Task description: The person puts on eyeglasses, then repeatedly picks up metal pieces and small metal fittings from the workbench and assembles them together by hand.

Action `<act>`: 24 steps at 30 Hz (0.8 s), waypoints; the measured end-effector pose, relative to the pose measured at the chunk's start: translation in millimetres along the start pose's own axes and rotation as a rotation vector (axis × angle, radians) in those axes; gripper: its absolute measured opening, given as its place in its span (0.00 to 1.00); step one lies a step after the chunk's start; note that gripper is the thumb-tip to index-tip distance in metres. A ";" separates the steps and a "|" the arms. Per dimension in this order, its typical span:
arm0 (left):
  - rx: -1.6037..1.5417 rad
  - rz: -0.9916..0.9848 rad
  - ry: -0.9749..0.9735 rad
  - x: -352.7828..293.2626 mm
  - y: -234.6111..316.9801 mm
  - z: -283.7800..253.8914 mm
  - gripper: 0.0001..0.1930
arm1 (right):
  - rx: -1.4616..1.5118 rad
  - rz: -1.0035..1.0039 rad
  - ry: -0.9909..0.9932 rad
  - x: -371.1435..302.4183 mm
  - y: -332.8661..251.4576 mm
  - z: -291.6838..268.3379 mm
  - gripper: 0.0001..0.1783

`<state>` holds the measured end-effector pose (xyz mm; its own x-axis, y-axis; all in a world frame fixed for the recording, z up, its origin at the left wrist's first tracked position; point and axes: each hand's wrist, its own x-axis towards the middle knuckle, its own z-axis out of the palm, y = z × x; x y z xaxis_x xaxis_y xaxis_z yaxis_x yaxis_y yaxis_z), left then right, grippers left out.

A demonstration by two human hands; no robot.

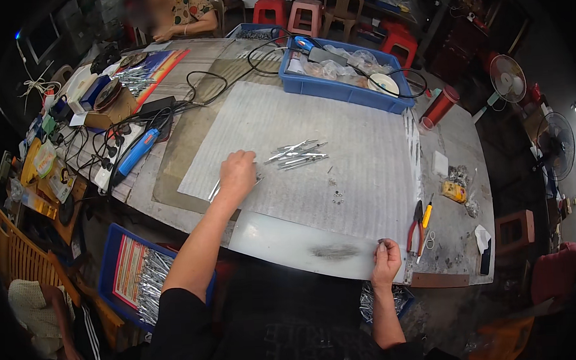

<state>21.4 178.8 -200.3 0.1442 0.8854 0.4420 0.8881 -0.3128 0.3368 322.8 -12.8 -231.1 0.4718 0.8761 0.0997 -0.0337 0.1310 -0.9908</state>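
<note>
My left hand (237, 175) is closed over several thin silvery metal rods (215, 191) on the white foam sheet (364, 137). Rod ends stick out on both sides of it; the fingertips are hidden. A loose pile of similar rods (298, 155) lies to its right. Near the table's front edge, my right hand (387, 263) is closed in a pinch, with a small dark piece at the fingertips, too small to name. Beside it is a pale smooth plate (275, 242) with a dark smudge. Several tiny metal parts (337, 195) lie on the foam between my hands.
Red-handled pliers (415, 229) and a yellow-handled screwdriver (427, 216) lie right of my right hand. A blue bin (342, 89) with bags stands at the back. Cables and a blue tool (139, 152) lie left. Another person (191, 15) sits across the table.
</note>
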 end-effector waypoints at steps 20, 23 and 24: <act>0.124 0.072 -0.061 15.7 27.8 18.0 0.03 | -0.091 -0.045 0.020 -0.5 -1.3 3.4 0.06; -0.125 0.064 0.030 0.5 42.2 -3.9 0.02 | -0.074 -0.052 0.008 -0.5 -1.2 4.6 0.06; -0.237 0.071 0.040 -6.6 47.1 -7.6 0.02 | -0.087 -0.043 -0.005 -0.5 -1.0 4.8 0.07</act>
<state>58.9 155.5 -181.1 0.1809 0.8457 0.5020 0.7487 -0.4494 0.4873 318.3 -11.1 -229.7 0.4670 0.8727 0.1428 0.0638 0.1279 -0.9897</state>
